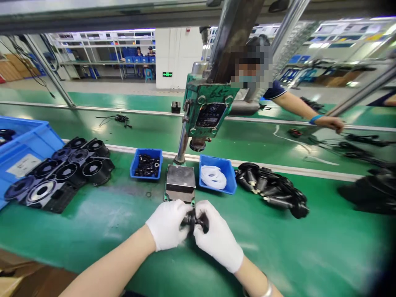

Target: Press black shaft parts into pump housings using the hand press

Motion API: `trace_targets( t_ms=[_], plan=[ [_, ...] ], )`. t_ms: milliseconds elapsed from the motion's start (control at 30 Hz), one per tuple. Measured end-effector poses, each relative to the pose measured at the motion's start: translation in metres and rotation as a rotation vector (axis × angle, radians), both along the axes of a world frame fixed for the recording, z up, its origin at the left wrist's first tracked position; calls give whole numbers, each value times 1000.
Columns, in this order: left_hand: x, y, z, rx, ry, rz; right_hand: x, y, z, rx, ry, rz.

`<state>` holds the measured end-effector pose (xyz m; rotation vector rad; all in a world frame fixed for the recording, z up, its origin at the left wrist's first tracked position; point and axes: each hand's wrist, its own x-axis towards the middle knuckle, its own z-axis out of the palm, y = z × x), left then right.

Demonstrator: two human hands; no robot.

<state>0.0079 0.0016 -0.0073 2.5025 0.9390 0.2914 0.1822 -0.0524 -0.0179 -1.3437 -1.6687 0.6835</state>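
Both my hands wear white gloves and meet in front of the press. My left hand [169, 225] is closed on the left end of a small black cylindrical part [192, 220]. My right hand [215, 233] grips the same part's right end with thumb and fingers. The fingers cover much of the part, so its full shape is hidden. Just beyond the hands sits the metal block [181, 178] on the press base. Above it hangs the green press head [207, 109].
Left of the press stands a blue bin of small black parts [146, 163]; right of it, a blue bin of white rings [216, 173]. Black housings [69, 171] lie at left beside a blue crate [27, 144]. Black assemblies [272, 187] are piled at right. A co-worker's arm [297, 105] reaches across the far side.
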Motion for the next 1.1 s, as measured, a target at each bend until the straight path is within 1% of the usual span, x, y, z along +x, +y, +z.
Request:
trace_targets(
  t_ms=[67,100,167,233,333,367,433,500,533,600,667,733,800,867,933,1000,1033,1100],
  plan=[
    [6,0,-5,80,192,88,-8,-4,-1,77,-95,29],
    [9,0,-7,112,244,115,-11,-6,-1,114,-121,44],
    [12,-1,-8,151,299,135,-16,-10,-1,169,-147,71],
    [11,0,-3,189,347,127,-17,-13,0,207,-144,85],
    [0,8,11,237,401,113,-15,-14,2,249,-99,77],
    [-6,13,17,253,418,133,-13,-14,3,260,-73,56],
    [-20,23,30,291,454,213,-8,-10,3,262,0,-17],
    [-28,28,42,330,474,282,-5,-5,3,217,91,-99],
    [-28,28,47,349,467,279,-4,-2,2,184,132,-127],
    [-19,21,52,381,412,203,-6,2,0,122,178,-147],
    [-2,9,50,352,391,89,-9,2,-1,102,176,-126],
    [16,1,41,271,435,13,-12,-1,-2,142,126,-76],
    [26,1,31,192,495,-29,-12,-6,-2,207,38,-9],
    [27,6,23,147,515,-70,-10,-11,-2,279,-78,59],
    [21,11,22,122,532,-104,-8,-15,-1,352,-190,108],
    [10,16,24,136,543,-85,-6,-16,0,407,-239,128],
    [4,19,26,160,543,-47,-5,-16,1,408,-219,122],
    [-8,28,32,227,531,79,-2,-13,2,365,-94,69]
  ],
)
